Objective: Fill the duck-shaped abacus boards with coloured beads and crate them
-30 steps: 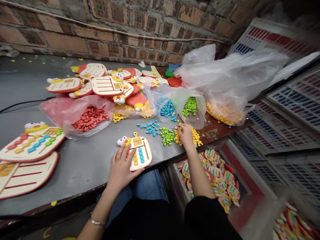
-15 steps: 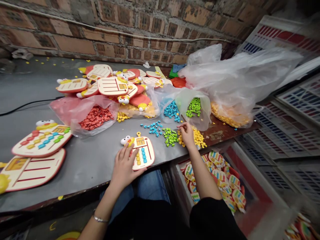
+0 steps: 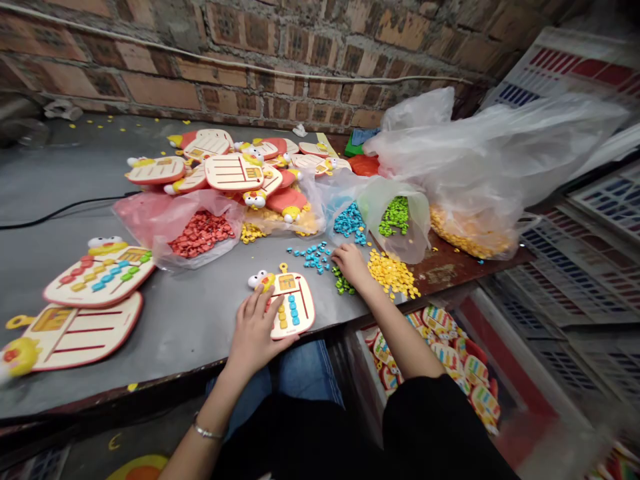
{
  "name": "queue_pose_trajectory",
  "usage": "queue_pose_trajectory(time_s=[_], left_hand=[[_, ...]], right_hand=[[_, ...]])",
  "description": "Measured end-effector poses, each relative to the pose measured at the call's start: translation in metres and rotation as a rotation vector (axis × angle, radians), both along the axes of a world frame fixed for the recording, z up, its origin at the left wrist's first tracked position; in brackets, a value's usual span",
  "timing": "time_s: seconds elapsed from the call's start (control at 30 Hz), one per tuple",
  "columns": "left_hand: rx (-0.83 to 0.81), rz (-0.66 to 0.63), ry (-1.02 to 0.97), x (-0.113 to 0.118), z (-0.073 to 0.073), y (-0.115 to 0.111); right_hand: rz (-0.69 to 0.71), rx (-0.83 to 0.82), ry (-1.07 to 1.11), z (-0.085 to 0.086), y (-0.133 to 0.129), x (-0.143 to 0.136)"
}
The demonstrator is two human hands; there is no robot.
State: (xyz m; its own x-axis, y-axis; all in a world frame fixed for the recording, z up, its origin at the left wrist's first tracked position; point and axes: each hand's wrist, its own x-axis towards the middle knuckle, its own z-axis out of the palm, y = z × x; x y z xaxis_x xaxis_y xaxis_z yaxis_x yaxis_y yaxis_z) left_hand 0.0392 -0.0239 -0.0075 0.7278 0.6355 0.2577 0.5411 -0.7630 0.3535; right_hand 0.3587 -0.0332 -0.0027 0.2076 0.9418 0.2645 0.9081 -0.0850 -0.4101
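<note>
My left hand [image 3: 257, 322] grips a cream duck-faced toy board [image 3: 303, 305] lying on the table, thumb along its lower edge and fingers across its left side. Yellow and blue beads fill two of its slots, the right slot is bare, and a bit of red shows beside my fingers. My right hand [image 3: 352, 265] is over a small heap of green beads [image 3: 344, 285], its fingers bent down and close together; what is between the fingertips is hidden. Loose blue beads [image 3: 315, 257] lie just left of it, and a yellow bead heap [image 3: 393, 272] to its right.
Bags of red beads [image 3: 203, 235], blue beads [image 3: 349, 220] and green beads [image 3: 395, 215] stand behind. Boards are piled [image 3: 234, 172] at the back; a filled board [image 3: 100, 277] overlaps another at left. A crate [image 3: 520, 373] of filled boards stands below the table's right edge.
My right hand has moved left from the yellow heap onto the green beads. My left hand stays on the toy board. The whole view has shifted slightly.
</note>
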Motion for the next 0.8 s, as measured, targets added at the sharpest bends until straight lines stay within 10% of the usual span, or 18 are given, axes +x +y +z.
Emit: queue_pose_trajectory(time_s=[0.43, 0.6, 0.8], left_hand=[[-0.008, -0.003, 0.007, 0.000, 0.000, 0.001], [-0.009, -0.006, -0.012, 0.000, -0.001, 0.001], [-0.018, 0.001, -0.019, 0.000, -0.001, 0.001]], right_hand=[[0.266, 0.104, 0.162, -0.001, -0.004, -0.105], [0.365, 0.052, 0.244, 0.010, -0.017, -0.076], [-0.113, 0.078, -0.003, 0.003, -0.006, -0.005]])
